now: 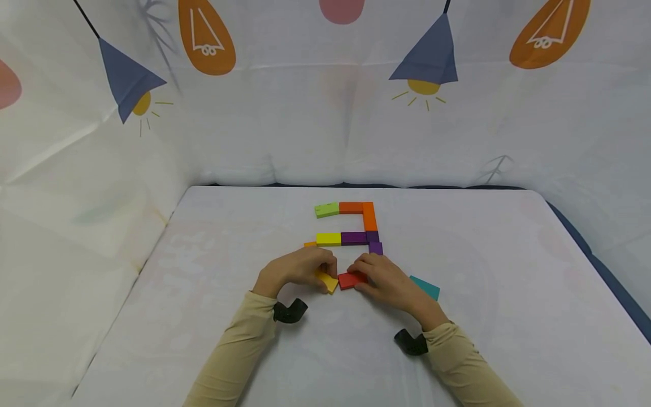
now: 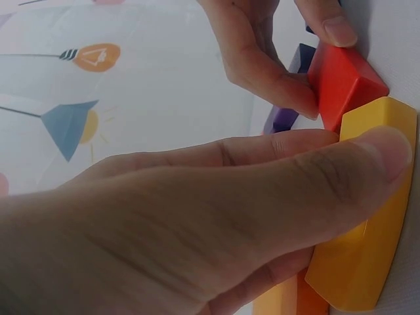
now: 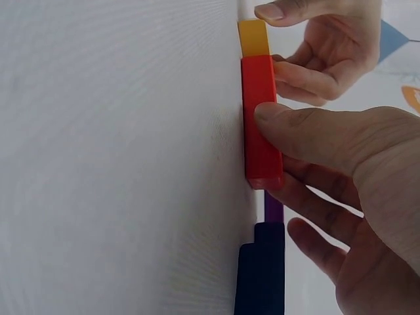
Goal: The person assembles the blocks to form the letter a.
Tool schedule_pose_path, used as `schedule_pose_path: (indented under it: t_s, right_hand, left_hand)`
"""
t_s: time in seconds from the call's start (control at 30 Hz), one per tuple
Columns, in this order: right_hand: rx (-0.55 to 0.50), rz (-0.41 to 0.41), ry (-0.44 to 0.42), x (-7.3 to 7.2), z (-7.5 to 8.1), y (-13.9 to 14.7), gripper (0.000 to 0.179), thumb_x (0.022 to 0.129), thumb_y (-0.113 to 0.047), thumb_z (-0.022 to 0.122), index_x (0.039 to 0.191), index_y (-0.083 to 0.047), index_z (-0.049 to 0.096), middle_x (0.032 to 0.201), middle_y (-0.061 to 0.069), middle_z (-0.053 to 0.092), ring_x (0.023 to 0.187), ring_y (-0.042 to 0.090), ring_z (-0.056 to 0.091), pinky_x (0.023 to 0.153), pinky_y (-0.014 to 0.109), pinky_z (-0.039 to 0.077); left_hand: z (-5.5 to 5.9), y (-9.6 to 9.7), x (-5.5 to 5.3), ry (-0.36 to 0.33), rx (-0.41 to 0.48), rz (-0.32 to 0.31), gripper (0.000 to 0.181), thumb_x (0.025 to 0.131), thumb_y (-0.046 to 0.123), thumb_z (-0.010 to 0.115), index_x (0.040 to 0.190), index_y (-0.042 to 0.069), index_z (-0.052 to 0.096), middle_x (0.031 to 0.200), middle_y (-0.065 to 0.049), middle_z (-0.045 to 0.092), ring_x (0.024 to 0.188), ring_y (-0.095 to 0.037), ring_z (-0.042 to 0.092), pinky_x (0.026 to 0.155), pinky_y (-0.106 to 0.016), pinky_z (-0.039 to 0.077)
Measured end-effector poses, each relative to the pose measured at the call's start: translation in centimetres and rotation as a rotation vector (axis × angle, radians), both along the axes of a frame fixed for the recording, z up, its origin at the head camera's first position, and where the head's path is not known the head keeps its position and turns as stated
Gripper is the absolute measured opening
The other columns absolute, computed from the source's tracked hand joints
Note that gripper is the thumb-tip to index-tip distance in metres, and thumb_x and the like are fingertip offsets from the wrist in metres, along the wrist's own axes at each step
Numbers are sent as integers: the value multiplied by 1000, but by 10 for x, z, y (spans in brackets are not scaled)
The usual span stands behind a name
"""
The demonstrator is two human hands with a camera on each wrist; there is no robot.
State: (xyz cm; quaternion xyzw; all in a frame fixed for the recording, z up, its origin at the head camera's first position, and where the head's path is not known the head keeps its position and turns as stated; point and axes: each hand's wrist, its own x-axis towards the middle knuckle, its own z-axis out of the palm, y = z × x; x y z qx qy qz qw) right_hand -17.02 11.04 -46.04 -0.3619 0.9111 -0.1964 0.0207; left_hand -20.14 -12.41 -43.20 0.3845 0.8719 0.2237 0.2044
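My left hand (image 1: 300, 267) pinches a yellow-orange block (image 1: 329, 284), its thumb lying on the near face in the left wrist view. That block (image 2: 361, 243) has a curved long side there. Beside it, my right hand (image 1: 387, 281) pinches a red block (image 1: 350, 280) between thumb and fingers. The red block (image 3: 261, 125) and the yellow-orange block (image 3: 254, 38) meet end to end, or very nearly, in the right wrist view. Both blocks lie at the white tabletop. My fingers cover part of each.
Beyond my hands, joined blocks form an angular line: lime green (image 1: 326, 210), orange (image 1: 351, 208), purple (image 1: 353, 238) and bright yellow (image 1: 328, 239) among them. A teal block (image 1: 426, 287) lies beside my right forearm. White printed fabric (image 1: 305, 124) hangs behind the table (image 1: 244, 220).
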Motion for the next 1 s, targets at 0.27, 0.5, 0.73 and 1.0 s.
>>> schedule_pose_path:
  t_s: [0.27, 0.5, 0.73, 1.0]
  right_hand:
    - [1, 1, -3, -1, 0, 0, 31, 83, -24, 73, 111, -15, 65, 106, -3, 62, 101, 13, 56, 90, 34, 50]
    - [2, 8, -3, -2, 0, 0, 31, 83, -24, 73, 111, -15, 65, 106, -3, 62, 100, 13, 56, 90, 33, 50]
    - [3, 9, -5, -1, 0, 0, 30, 83, -24, 72, 111, -15, 65, 106, -3, 62, 100, 13, 56, 89, 33, 50]
    - [0, 4, 4, -2, -1, -1, 30, 83, -25, 73, 110, -15, 65, 105, -3, 62, 98, 12, 56, 88, 32, 51]
  left_hand:
    - [1, 0, 0, -14, 4, 6, 21, 75, 14, 80, 90, 11, 65, 89, 2, 62, 83, -13, 54, 78, -21, 47]
    - [1, 0, 0, -22, 5, 13, 21, 75, 14, 80, 89, 12, 65, 89, 2, 62, 83, -13, 54, 79, -21, 47]
    - [1, 0, 0, -22, 11, 8, 21, 75, 14, 80, 90, 11, 65, 89, 2, 62, 84, -13, 54, 79, -21, 47]
    - [0, 0, 1, -34, 11, 12, 21, 76, 14, 79, 92, 13, 65, 91, 3, 62, 85, -12, 54, 82, -22, 47]
